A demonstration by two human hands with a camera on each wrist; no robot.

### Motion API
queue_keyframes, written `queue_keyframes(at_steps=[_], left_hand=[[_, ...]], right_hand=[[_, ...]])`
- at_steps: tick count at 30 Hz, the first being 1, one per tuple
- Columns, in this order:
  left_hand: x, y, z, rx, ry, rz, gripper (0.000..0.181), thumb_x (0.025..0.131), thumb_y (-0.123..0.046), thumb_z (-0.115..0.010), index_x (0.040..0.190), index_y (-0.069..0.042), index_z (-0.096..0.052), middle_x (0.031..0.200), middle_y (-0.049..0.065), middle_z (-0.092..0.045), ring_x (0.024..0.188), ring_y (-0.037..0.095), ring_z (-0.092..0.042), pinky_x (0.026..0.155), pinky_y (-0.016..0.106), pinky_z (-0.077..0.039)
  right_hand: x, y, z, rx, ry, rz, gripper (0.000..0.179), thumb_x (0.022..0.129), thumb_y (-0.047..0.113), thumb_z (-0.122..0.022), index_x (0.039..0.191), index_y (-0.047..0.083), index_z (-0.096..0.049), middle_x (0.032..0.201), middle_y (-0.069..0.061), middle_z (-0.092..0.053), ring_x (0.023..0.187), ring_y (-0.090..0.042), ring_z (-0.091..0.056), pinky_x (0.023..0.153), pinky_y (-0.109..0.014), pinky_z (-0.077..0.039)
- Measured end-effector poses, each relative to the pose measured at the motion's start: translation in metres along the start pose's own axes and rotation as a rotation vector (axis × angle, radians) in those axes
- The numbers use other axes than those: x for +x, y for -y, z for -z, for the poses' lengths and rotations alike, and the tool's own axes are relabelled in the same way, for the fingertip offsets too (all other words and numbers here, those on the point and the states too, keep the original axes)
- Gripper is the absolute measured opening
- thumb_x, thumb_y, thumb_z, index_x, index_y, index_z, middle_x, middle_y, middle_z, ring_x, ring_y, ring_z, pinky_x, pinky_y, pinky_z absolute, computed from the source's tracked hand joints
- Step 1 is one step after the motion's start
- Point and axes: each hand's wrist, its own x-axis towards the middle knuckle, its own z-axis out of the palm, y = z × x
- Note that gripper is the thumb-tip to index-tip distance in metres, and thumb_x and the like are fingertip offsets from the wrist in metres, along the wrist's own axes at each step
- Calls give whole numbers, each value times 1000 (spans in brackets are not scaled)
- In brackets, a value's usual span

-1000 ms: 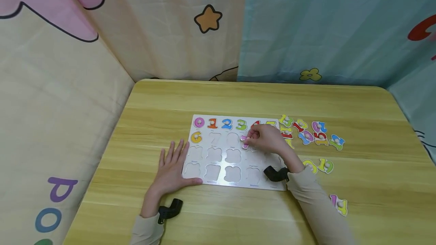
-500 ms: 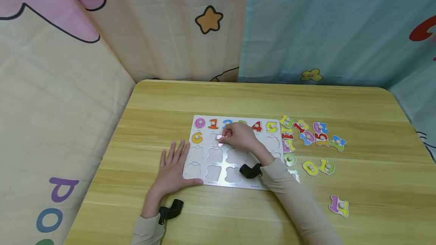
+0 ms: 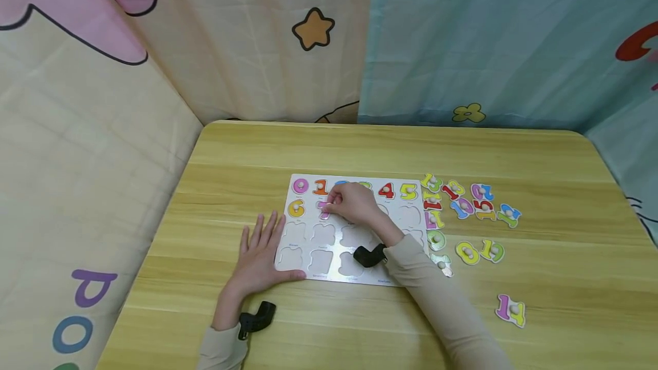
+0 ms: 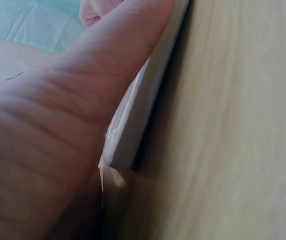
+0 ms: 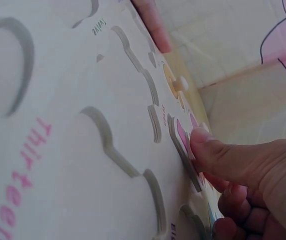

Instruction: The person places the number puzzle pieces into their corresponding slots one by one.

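A white number puzzle board (image 3: 308,247) lies on the table, with cut-out slots and a top row of coloured knobbed number pieces. Thumb and fingers of my right hand (image 3: 357,204) pinch the pink number 7 piece (image 3: 323,210) over the slot right of the orange 6 (image 3: 296,208). In the right wrist view, the pink piece (image 5: 182,134) sits at the edge of its slot, partly hidden by the thumb. My left hand (image 3: 261,258) lies with fingers spread at the board's left edge, thumb against the lower left corner. The board's side (image 4: 133,120) shows beside it in the left wrist view.
Several loose number pieces lie right of the board, among them a red and orange 15 (image 3: 485,208) and a yellow number piece (image 3: 468,253). A pink and yellow piece (image 3: 512,310) lies apart, nearer the front. Printed curtains (image 3: 247,44) stand behind the table (image 3: 247,153).
My right hand has moved left across the board, carrying the pink 7 from above the second row's middle to the slot beside the 6. The left hand has stayed put.
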Motion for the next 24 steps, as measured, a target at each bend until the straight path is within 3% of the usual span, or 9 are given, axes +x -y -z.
queue_keyframes(at_steps=[14,24], left_hand=[[-1,-1,1,-1,2,-2,126,63,-81,-62,153,-11,-10,158,8,-3,142,31,10,108,52,11],[0,-2,2,-16,6,-1,125,63,-78,-64,153,-9,-11,158,9,-3,142,31,10,108,53,11]], right_hand=[[3,4,-2,-29,32,-26,21,80,36,-76,74,19,-65,64,6,-54,59,-11,-49,52,-27,-35],[1,5,-3,-77,-12,-3,21,79,36,-77,75,19,-65,62,7,-51,58,-10,-47,51,-26,-34]])
